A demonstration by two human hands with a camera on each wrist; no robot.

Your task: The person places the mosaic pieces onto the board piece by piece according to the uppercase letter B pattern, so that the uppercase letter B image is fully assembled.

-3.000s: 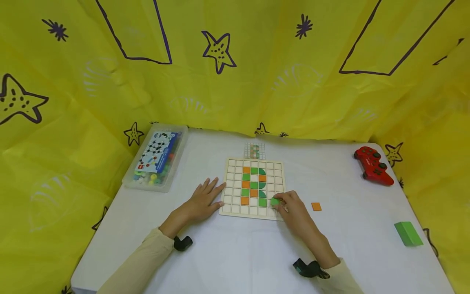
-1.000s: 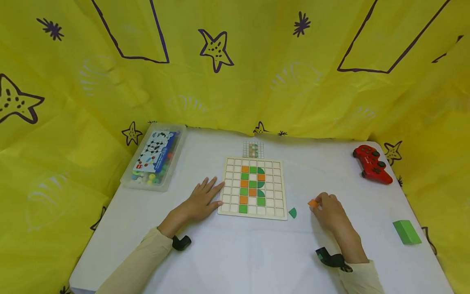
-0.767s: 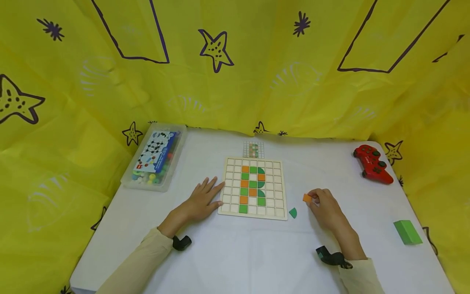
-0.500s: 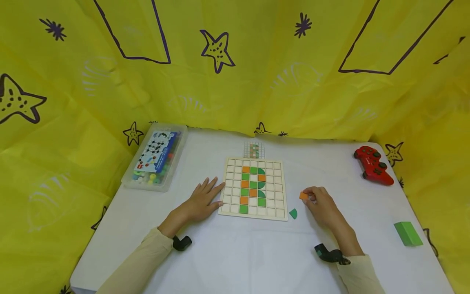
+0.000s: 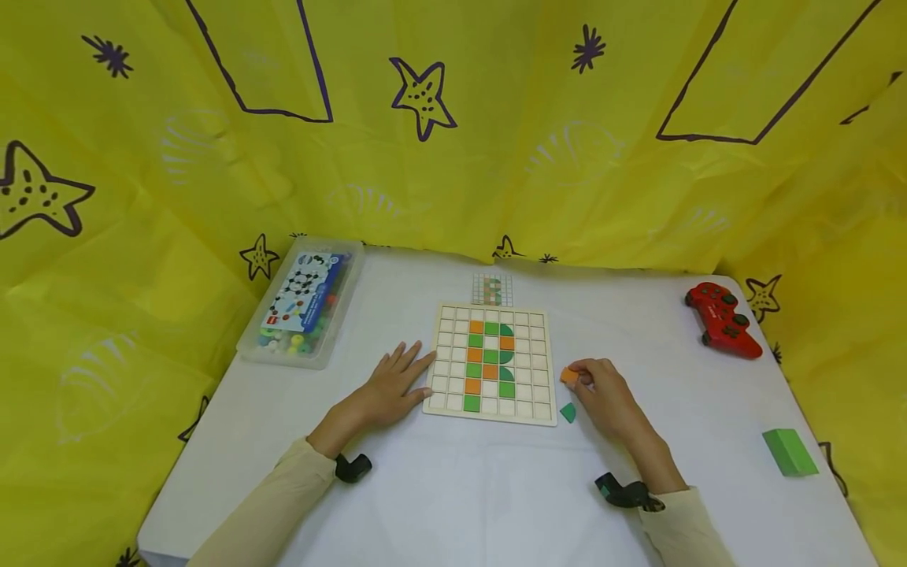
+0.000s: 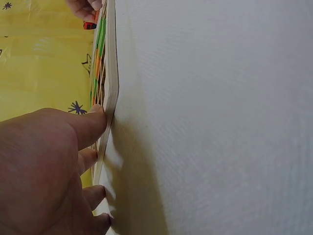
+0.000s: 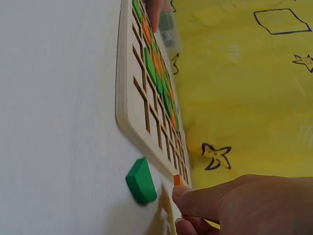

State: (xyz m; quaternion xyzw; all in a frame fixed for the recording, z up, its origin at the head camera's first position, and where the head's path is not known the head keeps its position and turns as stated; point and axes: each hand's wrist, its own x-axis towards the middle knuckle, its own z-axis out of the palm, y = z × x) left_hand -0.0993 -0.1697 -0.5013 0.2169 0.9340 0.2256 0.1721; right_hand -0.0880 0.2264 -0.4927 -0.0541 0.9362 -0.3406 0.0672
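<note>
A wooden grid board [image 5: 531, 315] lies mid-table, with orange, green and dark green tiles set in its cells in an R shape. My left hand [image 5: 386, 387] rests at the board's left edge with fingers spread; the left wrist view shows its thumb and fingertips along the wooden rim [image 6: 112, 58]. Just off the right edge, my right hand [image 5: 605, 398] pinches an orange square tile [image 5: 569, 376] between thumb and fingers. Close below that hand lies a dark green quarter-circle tile [image 5: 568, 412], also plain in the right wrist view as a green piece [image 7: 141, 182] beside the board's corner.
A small printed pattern card [image 5: 492, 290] lies behind the board. At the left stands a clear plastic box [image 5: 301, 299] of colored parts. A red game controller [image 5: 723, 320] and a green block [image 5: 790, 453] are on the right. A yellow curtain [image 5: 489, 181] borders the table.
A green square has been added to the bottom row, and the green quarter-circle now lies on the table. My right hand picked up the orange tile and moved left with it. My left hand stayed put.
</note>
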